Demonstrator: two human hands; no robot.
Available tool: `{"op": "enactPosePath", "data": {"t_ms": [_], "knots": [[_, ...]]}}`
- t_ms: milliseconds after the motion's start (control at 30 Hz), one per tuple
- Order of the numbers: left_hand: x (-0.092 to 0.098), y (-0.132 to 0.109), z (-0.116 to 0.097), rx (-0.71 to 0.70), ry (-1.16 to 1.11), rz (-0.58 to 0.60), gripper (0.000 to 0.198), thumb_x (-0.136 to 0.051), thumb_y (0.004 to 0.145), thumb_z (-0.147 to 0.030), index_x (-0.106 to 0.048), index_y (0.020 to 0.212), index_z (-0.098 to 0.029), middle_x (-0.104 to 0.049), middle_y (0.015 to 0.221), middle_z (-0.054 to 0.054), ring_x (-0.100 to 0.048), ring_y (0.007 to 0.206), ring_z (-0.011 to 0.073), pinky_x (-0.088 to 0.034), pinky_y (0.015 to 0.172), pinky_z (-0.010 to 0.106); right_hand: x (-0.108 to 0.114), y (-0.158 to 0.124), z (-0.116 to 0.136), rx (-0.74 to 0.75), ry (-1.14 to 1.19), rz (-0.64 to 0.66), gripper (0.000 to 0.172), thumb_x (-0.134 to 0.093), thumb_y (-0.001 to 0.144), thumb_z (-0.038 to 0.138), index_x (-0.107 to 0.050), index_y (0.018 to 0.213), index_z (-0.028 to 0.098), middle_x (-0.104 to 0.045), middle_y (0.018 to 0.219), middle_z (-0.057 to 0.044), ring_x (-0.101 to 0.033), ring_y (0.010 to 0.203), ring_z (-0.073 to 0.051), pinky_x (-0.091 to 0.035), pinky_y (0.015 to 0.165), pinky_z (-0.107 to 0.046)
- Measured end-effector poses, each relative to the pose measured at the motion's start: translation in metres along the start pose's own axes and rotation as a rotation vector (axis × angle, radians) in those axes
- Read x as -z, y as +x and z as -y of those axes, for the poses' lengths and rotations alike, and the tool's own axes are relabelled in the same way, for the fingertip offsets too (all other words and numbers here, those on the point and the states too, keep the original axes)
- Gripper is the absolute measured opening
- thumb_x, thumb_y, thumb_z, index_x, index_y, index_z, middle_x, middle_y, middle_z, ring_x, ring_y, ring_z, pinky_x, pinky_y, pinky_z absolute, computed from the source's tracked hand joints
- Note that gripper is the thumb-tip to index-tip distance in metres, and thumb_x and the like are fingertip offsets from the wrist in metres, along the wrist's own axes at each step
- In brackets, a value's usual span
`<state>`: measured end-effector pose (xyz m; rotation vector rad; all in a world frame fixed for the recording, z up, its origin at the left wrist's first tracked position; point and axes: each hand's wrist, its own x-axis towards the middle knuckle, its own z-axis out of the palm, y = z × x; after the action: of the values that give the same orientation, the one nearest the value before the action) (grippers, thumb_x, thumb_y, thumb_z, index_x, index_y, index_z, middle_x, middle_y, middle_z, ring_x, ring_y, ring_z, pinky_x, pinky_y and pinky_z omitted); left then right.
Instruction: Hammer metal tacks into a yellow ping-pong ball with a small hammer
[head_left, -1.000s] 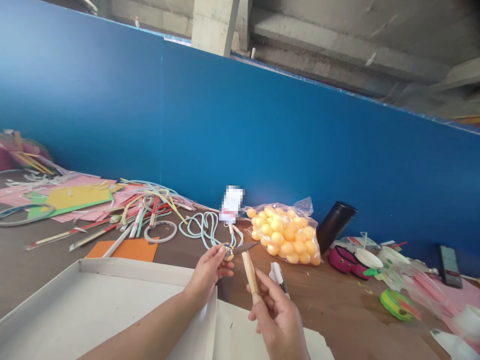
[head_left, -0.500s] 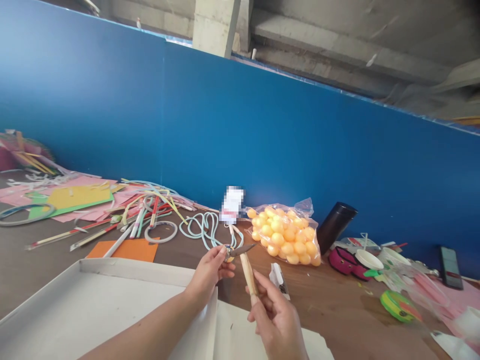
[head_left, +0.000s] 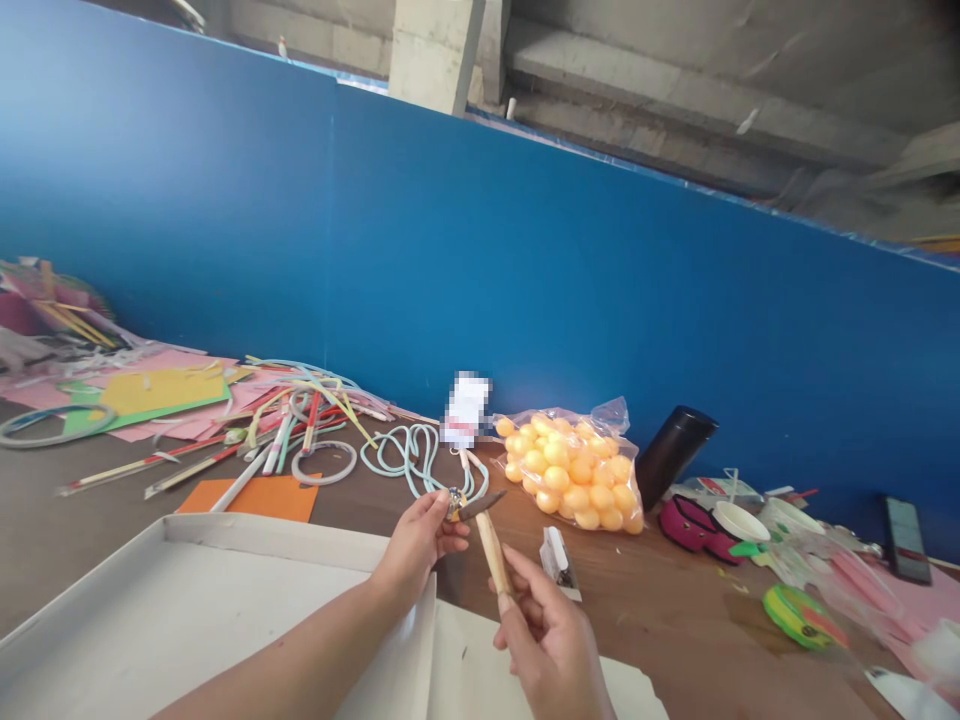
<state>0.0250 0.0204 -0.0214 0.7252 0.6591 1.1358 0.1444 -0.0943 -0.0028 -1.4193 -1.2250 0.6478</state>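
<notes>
Between the fingertips of my left hand (head_left: pixel 421 545) is a small yellow and silvery piece (head_left: pixel 455 506), too small to make out well. A dark pointed blade (head_left: pixel 481 505) extends rightward from it. My right hand (head_left: pixel 544 630) is closed round a light wooden stick (head_left: pixel 491 552), whose upper end comes up to the blade; whether they touch I cannot tell. Both hands are above the front of the table, over the edge of a white tray (head_left: pixel 300 525) and a pale sheet (head_left: pixel 472 655).
Behind are a coiled pale-blue lanyard (head_left: pixel 411 455) with a badge, a bag of orange balls (head_left: pixel 570 470) and a black bottle (head_left: pixel 675 455). Coloured paper (head_left: pixel 150 400) and strips lie left. A green tape roll (head_left: pixel 799 615) and a phone (head_left: pixel 906 540) lie right.
The upper end of the wooden stick in my right hand has shifted slightly left, and the blade's tip has also moved a little left. Both hands keep their hold.
</notes>
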Motion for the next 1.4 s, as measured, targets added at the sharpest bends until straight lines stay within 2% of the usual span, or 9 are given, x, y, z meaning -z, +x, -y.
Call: {"op": "enactPosePath", "data": {"t_ms": [567, 733, 833, 900, 1033, 1133, 1267, 1333, 1400], "knots": [[0.002, 0.000, 0.002, -0.005, 0.024, -0.022, 0.027, -0.063, 0.074, -0.039, -0.057, 0.082, -0.014, -0.058, 0.070, 0.002, -0.060, 0.058, 0.0104, -0.052, 0.050, 0.020, 0.000, 0.000, 0.001, -0.030, -0.012, 0.029, 0.041, -0.056, 0.076, 0.034, -0.057, 0.114, 0.018, -0.067, 0.085, -0.008, -0.055, 0.046, -0.011, -0.041, 0.032, -0.018], [0.002, 0.000, 0.003, -0.048, 0.021, -0.051, 0.029, -0.062, 0.074, -0.042, -0.055, 0.083, -0.015, -0.055, 0.073, 0.000, -0.059, 0.058, 0.0092, -0.051, 0.049, 0.020, -0.001, 0.005, -0.007, -0.181, 0.025, 0.043, 0.044, -0.050, 0.078, 0.035, -0.049, 0.119, 0.020, -0.059, 0.082, -0.004, -0.054, 0.045, -0.010, -0.039, 0.029, -0.017], [0.004, 0.000, 0.005, -0.075, 0.022, -0.068, 0.031, -0.061, 0.073, -0.045, -0.055, 0.084, -0.016, -0.054, 0.074, -0.001, -0.058, 0.058, 0.0087, -0.050, 0.048, 0.020, -0.003, 0.006, -0.015, -0.312, -0.013, 0.114, 0.045, -0.048, 0.078, 0.029, -0.044, 0.122, 0.020, -0.054, 0.075, 0.000, -0.056, 0.045, -0.012, -0.037, 0.026, -0.017], [0.005, 0.000, 0.006, -0.085, 0.028, -0.067, 0.032, -0.062, 0.072, -0.046, -0.056, 0.084, -0.017, -0.053, 0.073, -0.001, -0.058, 0.058, 0.0089, -0.050, 0.048, 0.020, -0.004, 0.006, -0.016, -0.346, -0.039, 0.178, 0.044, -0.048, 0.078, 0.027, -0.044, 0.121, 0.019, -0.054, 0.074, 0.001, -0.059, 0.047, -0.013, -0.042, 0.030, -0.019], [0.005, 0.000, 0.006, -0.065, 0.041, -0.065, 0.032, -0.063, 0.071, -0.046, -0.056, 0.084, -0.017, -0.054, 0.072, -0.001, -0.057, 0.057, 0.0092, -0.049, 0.046, 0.020, 0.000, 0.006, -0.016, -0.269, -0.065, 0.236, 0.042, -0.048, 0.080, 0.026, -0.047, 0.119, 0.013, -0.060, 0.074, 0.000, -0.061, 0.050, -0.012, -0.049, 0.053, -0.025], [0.004, -0.002, 0.005, -0.051, 0.047, -0.063, 0.032, -0.064, 0.071, -0.045, -0.056, 0.084, -0.017, -0.054, 0.070, -0.002, -0.058, 0.057, 0.0098, -0.050, 0.047, 0.020, 0.003, 0.006, -0.020, -0.208, -0.141, 0.203, 0.041, -0.049, 0.079, 0.028, -0.051, 0.118, 0.016, -0.064, 0.074, 0.000, -0.062, 0.054, -0.014, -0.048, 0.054, -0.026], [0.005, -0.002, 0.005, -0.051, 0.065, -0.059, 0.032, -0.065, 0.069, -0.044, -0.057, 0.084, -0.017, -0.055, 0.069, -0.002, -0.058, 0.057, 0.0102, -0.050, 0.048, 0.021, 0.006, 0.005, -0.020, -0.058, -0.417, 0.152, 0.034, -0.053, 0.080, 0.032, -0.059, 0.112, 0.024, -0.069, 0.074, -0.001, -0.063, 0.062, -0.017, -0.046, 0.056, -0.025], [0.005, -0.002, 0.005, -0.045, 0.073, -0.060, 0.033, -0.066, 0.067, -0.044, -0.057, 0.084, -0.017, -0.055, 0.069, -0.002, -0.058, 0.056, 0.0100, -0.050, 0.047, 0.020, 0.010, 0.006, -0.013, 0.025, -0.527, 0.105, 0.028, -0.051, 0.082, 0.033, -0.063, 0.107, 0.026, -0.070, 0.080, -0.002, -0.064, 0.068, -0.018, -0.046, 0.062, -0.026], [0.005, -0.002, 0.005, -0.042, 0.086, -0.049, 0.034, -0.066, 0.068, -0.045, -0.057, 0.084, -0.017, -0.055, 0.070, -0.001, -0.058, 0.056, 0.0097, -0.049, 0.046, 0.020, 0.019, 0.011, -0.006, 0.111, -0.552, -0.023, 0.026, -0.047, 0.085, 0.034, -0.066, 0.100, 0.025, -0.070, 0.091, -0.004, -0.064, 0.077, -0.018, -0.047, 0.070, -0.026]]}}
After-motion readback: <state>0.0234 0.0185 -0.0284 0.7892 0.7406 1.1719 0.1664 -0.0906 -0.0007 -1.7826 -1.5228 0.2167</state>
